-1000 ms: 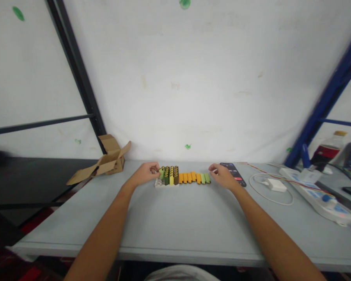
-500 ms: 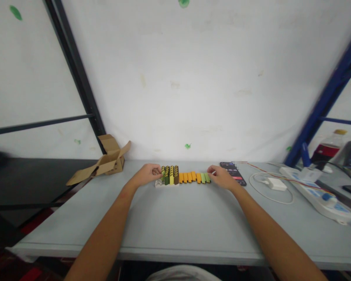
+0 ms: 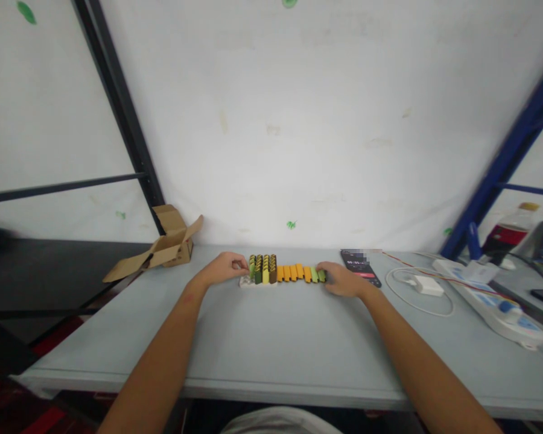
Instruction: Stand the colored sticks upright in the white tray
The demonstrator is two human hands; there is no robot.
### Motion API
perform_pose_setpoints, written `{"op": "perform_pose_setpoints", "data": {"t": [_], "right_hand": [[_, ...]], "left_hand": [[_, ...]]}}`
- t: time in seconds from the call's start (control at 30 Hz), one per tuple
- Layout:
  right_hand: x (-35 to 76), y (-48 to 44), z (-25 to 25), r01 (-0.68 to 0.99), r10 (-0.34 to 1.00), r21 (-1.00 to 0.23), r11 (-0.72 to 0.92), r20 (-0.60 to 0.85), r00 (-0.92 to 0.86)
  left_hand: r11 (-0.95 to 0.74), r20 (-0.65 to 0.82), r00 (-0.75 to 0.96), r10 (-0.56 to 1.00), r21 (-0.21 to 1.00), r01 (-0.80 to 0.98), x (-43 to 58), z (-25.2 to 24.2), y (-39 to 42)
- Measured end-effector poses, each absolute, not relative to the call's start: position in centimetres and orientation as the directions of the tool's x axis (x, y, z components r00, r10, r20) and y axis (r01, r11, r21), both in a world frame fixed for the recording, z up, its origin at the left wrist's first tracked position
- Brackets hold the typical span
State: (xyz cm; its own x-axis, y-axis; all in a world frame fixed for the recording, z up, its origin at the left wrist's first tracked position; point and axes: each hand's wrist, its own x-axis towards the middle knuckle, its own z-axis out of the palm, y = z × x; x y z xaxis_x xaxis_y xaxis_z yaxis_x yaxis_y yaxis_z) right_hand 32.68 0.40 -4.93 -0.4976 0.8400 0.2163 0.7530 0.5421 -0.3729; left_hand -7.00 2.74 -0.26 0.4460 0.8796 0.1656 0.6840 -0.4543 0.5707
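On the table, a white base (image 3: 259, 284) carries rows of small upright blocks (image 3: 265, 274) in dark green, yellow and brown with striped tops. A light green block (image 3: 252, 269) stands at their left end. My left hand (image 3: 228, 267) is beside it, fingers bent into a pinch; what they hold is too small to make out. To the right of the base runs a line of orange blocks (image 3: 293, 273), ending in green blocks (image 3: 315, 275). My right hand (image 3: 342, 279) has its fingers closed about the last green block (image 3: 322, 276), partly hiding it.
An opened cardboard box (image 3: 174, 244) lies at the back left. Behind my right hand is a phone (image 3: 359, 265) showing a timer. Further right are a white charger (image 3: 429, 284) with its cable, a power strip (image 3: 493, 304) and a drink bottle (image 3: 511, 229). A wall closes off the back.
My right hand has turned and lowered a little, its fingers now round the end green block. My left hand has shifted slightly left at the base. The blocks look unmoved.
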Motion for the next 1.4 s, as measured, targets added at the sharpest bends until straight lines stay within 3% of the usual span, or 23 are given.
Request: {"op": "perform_pose_setpoints", "data": {"t": [0.2, 0.43, 0.53, 0.67, 0.8, 0.93, 1.17, 1.4], "right_hand": [[32.7, -0.1, -4.1, 0.774, 0.859, -0.374, 0.512, 0.197, -0.473], [32.3, -0.7, -3.7, 0.832, 0.892, -0.322, 0.452, 0.181, -0.415], [32.0, -0.4, -3.7, 0.816, 0.900, -0.384, 0.431, 0.249, -0.358], [31.5, 0.3, -3.5, 0.628, 0.900, -0.655, 0.420, 0.392, -0.193], [30.5, 0.3, -2.9, 0.282, 0.916, -0.899, 0.336, 0.381, 0.126], [29.8, -0.4, -1.9, 0.109, 0.903, -0.927, 0.358, 0.374, 0.211], [29.6, -0.6, -1.4, -0.134, 0.940, -0.937, 0.324, 0.302, 0.158], [29.3, -1.6, -0.4, -0.149, 0.978, -0.971, 0.187, 0.169, 0.126]], "left_hand": [[-0.427, 0.317, 0.297, 0.901, 0.525, 0.736, -8.3, -1.2, 3.8], [-0.410, 0.303, 0.287, 0.909, 0.518, 0.751, -8.4, -2.3, 4.2], [-0.404, 0.312, 0.273, 0.910, 0.522, 0.751, -8.5, -2.3, 4.2], [-0.403, 0.313, 0.270, 0.910, 0.520, 0.753, -8.5, -2.2, 4.2], [-0.404, 0.318, 0.270, 0.909, 0.515, 0.756, -8.5, -2.2, 4.2], [-0.412, 0.319, 0.277, 0.907, 0.526, 0.744, -8.4, -2.2, 4.2], [-0.413, 0.307, 0.285, 0.908, 0.537, 0.736, -8.4, -2.4, 4.3], [-0.417, 0.292, 0.303, 0.907, 0.529, 0.739, -8.4, -2.4, 4.4]]}}
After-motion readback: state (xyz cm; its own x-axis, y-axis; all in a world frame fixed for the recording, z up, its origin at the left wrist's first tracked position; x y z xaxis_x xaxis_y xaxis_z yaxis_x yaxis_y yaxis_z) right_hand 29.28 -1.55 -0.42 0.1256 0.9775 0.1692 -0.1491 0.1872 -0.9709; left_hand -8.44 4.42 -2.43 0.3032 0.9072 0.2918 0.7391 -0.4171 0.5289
